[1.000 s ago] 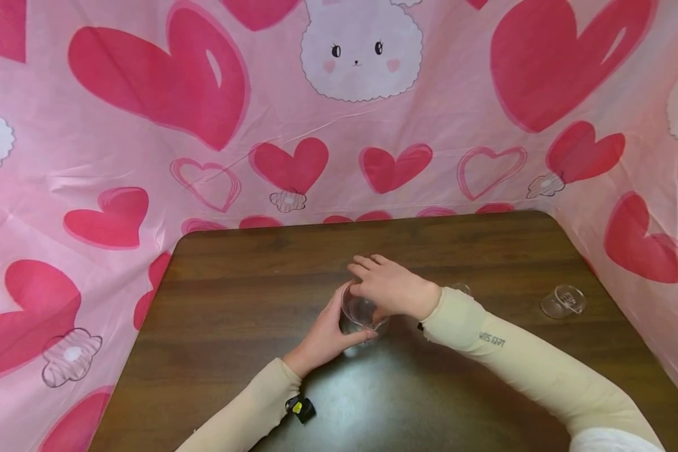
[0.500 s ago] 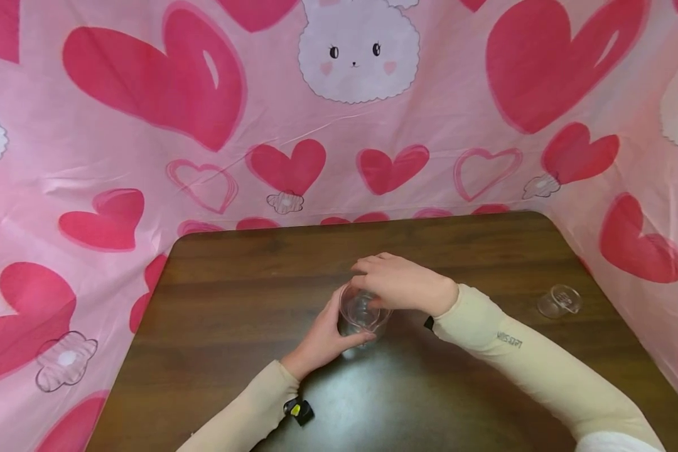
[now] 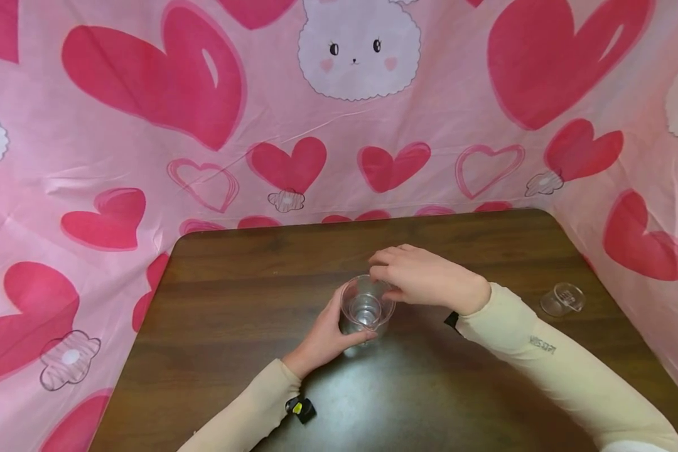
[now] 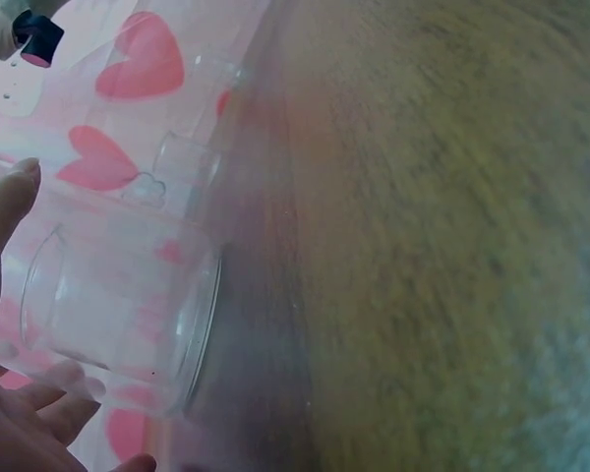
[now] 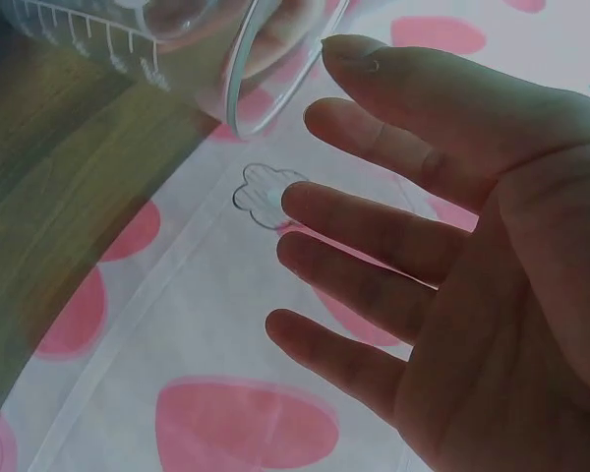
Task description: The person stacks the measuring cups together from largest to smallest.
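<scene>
A large clear glass beaker (image 3: 382, 321) stands on the table, and a smaller clear beaker (image 3: 365, 309) sits inside it. My left hand (image 3: 328, 331) grips the large beaker from its left side, thumb at the near side of the rim. In the left wrist view, the nested beaker (image 4: 108, 305) shows through the outer wall. My right hand (image 3: 424, 276) is at the right of the rim, holding nothing. Its fingers (image 5: 374, 226) are spread and relaxed in the right wrist view, close to the rim of the large beaker (image 5: 238, 84), which bears white graduation marks.
A small clear beaker (image 3: 562, 300) stands at the right of the brown wooden table (image 3: 248, 282). Another clear vessel (image 4: 187, 162) shows beyond the held one in the left wrist view. Pink heart-patterned cloth (image 3: 271, 75) hangs round the back and sides.
My right hand has drawn back to the right, out from over the large beaker's mouth, uncovering the smaller beaker inside. My left hand keeps its grip in place.
</scene>
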Action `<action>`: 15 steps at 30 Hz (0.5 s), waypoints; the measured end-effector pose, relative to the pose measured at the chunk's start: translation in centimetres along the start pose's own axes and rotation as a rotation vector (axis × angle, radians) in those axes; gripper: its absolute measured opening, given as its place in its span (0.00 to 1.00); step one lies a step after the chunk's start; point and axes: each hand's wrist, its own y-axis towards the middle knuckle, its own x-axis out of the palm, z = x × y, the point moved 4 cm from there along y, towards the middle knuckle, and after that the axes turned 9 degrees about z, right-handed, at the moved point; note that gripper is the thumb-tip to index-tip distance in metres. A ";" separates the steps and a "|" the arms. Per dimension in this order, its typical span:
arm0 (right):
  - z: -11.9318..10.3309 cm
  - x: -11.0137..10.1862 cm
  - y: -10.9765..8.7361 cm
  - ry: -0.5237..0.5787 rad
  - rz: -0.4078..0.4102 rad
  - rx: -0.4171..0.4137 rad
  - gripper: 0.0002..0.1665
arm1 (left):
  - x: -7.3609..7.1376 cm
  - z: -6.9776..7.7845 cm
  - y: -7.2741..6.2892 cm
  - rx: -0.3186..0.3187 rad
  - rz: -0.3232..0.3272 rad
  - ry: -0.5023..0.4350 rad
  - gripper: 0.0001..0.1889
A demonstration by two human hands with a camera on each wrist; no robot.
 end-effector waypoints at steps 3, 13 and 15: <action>0.4 -0.2 -0.5 0.000 0.018 0.013 0.21 | 0.1 0.0 0.1 0.001 0.003 0.002 0.53; 1.0 -0.6 -2.2 0.022 0.052 0.039 0.26 | 0.0 0.0 0.0 -0.011 -0.004 0.006 0.53; 1.2 -0.7 -2.6 0.024 0.047 0.050 0.26 | 0.0 0.0 0.0 -0.011 -0.006 0.005 0.53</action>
